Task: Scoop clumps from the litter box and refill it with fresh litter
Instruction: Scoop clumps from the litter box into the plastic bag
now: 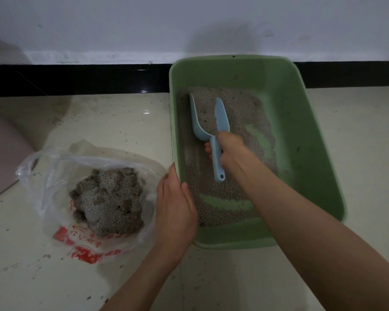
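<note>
My right hand [230, 149] reached into the green litter box [301, 140] on the floor [126, 122], fingers curled round the handle of the blue scoop [208, 122], whose bowl lay on the grey litter [240, 108] pointing far. My left hand [174, 203] rested on the box's left rim, fingers straight, thumb inside, just right of the plastic bag [54, 176] of clumps [108, 200].

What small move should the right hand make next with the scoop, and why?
Probably push the scoop forward and lift it. The right hand grips its handle, its mouth lies low in the litter of the green box, and the left hand steadies the rim beside the bag of clumps.
</note>
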`<state>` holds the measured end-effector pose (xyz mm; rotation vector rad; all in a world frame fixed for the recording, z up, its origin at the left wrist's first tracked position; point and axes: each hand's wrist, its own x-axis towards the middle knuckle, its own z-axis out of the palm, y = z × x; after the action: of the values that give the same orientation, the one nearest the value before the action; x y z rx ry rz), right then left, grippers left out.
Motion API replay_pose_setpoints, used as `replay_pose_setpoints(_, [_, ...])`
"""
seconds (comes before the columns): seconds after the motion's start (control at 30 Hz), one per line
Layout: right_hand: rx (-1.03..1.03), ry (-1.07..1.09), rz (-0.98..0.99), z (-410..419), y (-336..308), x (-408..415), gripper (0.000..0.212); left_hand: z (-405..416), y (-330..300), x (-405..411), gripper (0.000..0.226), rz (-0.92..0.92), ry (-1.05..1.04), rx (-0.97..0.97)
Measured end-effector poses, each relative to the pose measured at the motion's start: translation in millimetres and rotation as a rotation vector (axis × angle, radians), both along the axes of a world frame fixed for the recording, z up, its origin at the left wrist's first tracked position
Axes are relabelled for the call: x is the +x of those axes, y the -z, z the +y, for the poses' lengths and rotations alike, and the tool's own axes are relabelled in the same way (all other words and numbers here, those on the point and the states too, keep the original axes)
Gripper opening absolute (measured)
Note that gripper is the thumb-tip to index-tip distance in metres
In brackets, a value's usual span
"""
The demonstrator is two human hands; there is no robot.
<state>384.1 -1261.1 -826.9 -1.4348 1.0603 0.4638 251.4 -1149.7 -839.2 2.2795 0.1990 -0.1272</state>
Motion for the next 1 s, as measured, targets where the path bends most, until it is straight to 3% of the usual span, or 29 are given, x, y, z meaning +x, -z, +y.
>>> replay_pose_setpoints(0.37, [-0.091, 0.049, -0.108, -22, 22, 9, 0.034, 1, 0, 0, 0.047, -0.011, 0.001, -0.005])
replay_pose_setpoints(0.83, [-0.055, 0.031, -0.269, -65, 21, -20, 0.03, 0, -2, 1, 0.044, -0.027, 0.004, -0.005])
replay_pose_setpoints(1.0, [-0.089, 0.09, -0.205, -98, 8, -33, 0.022, 0, -2, 0, 0.044, -0.027, 0.005, -0.007])
